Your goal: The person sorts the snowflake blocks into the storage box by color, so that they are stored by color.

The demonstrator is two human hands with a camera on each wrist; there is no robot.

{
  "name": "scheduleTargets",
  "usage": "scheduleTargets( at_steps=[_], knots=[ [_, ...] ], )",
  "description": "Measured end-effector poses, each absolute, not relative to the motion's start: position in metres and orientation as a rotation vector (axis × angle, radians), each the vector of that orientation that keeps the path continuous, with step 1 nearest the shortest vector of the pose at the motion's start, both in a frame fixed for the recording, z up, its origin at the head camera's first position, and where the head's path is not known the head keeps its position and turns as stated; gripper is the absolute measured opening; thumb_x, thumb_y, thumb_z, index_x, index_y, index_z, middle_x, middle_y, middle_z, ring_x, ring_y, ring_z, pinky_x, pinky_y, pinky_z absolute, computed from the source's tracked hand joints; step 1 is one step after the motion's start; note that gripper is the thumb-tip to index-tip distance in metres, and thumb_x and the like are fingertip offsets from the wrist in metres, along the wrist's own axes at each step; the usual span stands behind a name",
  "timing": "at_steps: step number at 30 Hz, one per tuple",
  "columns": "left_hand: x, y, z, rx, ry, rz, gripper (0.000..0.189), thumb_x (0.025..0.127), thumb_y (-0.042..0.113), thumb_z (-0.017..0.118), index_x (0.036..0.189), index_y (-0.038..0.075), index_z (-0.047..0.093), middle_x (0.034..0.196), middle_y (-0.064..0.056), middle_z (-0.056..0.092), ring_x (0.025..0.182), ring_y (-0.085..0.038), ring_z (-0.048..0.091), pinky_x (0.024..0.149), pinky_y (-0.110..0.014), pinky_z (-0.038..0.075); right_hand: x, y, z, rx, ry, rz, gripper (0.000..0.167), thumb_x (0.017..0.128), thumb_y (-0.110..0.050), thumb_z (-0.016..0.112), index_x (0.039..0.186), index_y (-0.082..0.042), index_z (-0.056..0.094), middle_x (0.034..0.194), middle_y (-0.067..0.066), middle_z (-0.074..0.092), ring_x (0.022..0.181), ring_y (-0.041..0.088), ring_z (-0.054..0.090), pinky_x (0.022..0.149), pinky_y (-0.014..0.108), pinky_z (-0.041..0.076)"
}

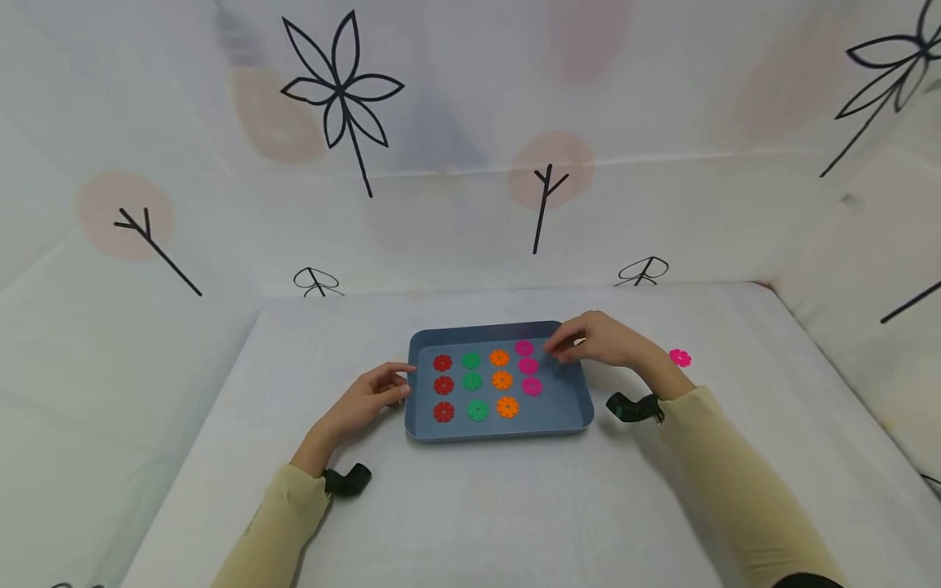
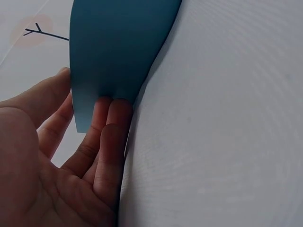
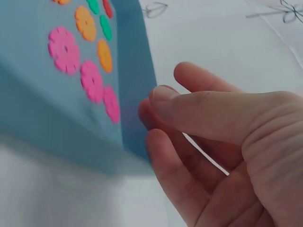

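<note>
A blue-grey rectangular tray lies on the white table. On it sit flower-shaped plastic discs in columns of three: red discs, green discs, orange discs and pink discs. At the tray's left side, my left hand rests its fingertips against the outer wall, thumb by the rim. My right hand hovers at the far right corner, beside the pink column. In the right wrist view its fingers are loosely bent, thumb close to them, and nothing shows between them.
One loose pink disc lies on the white tablecloth to the right of the tray, behind my right wrist. A white cloth backdrop with plant drawings rises at the back and sides. Dark wrist straps with cameras are on both wrists.
</note>
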State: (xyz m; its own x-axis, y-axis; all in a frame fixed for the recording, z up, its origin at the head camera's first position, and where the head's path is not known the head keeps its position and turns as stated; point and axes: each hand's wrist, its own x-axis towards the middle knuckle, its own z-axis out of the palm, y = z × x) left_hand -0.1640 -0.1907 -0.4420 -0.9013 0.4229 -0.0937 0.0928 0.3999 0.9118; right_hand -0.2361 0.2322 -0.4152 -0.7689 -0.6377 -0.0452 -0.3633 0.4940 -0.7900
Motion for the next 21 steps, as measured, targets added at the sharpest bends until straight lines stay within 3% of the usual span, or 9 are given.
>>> scheduleTargets(
  at_steps=[8, 13, 21],
  knots=[
    [-0.178, -0.200, -0.476, 0.464, 2.377, 1.495, 0.040, 0.101, 0.015, 0.060, 0.139, 0.003, 0.054, 0.107, -0.010, 0.061, 0.094, -0.027, 0.060, 0.078, -0.031, 0.047, -0.227, 0.283, -0.419, -0.617, 2.643, -1.131, 0.023, 0.090, -0.004, 0.072, 0.113, -0.003, 0.073, 0.107, 0.010, 0.072, 0.098, 0.023, 0.066, 0.081, 0.027, 0.051],
    [-0.179, -0.202, -0.477, 0.468, 2.365, 1.516, 0.040, 0.100, 0.020, 0.063, 0.138, 0.007, 0.055, 0.108, -0.010, 0.062, 0.094, -0.025, 0.060, 0.081, -0.030, 0.047, -0.217, 0.321, -0.425, -0.454, 2.781, -1.035, 0.027, 0.091, -0.004, 0.070, 0.118, -0.002, 0.070, 0.116, 0.016, 0.067, 0.107, 0.031, 0.061, 0.090, 0.043, 0.051],
    [-0.178, -0.199, -0.472, 0.444, 2.359, 1.508, 0.041, 0.100, 0.016, 0.061, 0.139, 0.004, 0.054, 0.109, -0.012, 0.061, 0.096, -0.029, 0.060, 0.079, -0.031, 0.047, -0.202, 0.372, -0.436, -0.209, 2.808, -0.950, 0.037, 0.091, -0.013, 0.070, 0.126, -0.004, 0.064, 0.123, 0.026, 0.055, 0.103, 0.038, 0.059, 0.075, 0.036, 0.051]
  ],
)
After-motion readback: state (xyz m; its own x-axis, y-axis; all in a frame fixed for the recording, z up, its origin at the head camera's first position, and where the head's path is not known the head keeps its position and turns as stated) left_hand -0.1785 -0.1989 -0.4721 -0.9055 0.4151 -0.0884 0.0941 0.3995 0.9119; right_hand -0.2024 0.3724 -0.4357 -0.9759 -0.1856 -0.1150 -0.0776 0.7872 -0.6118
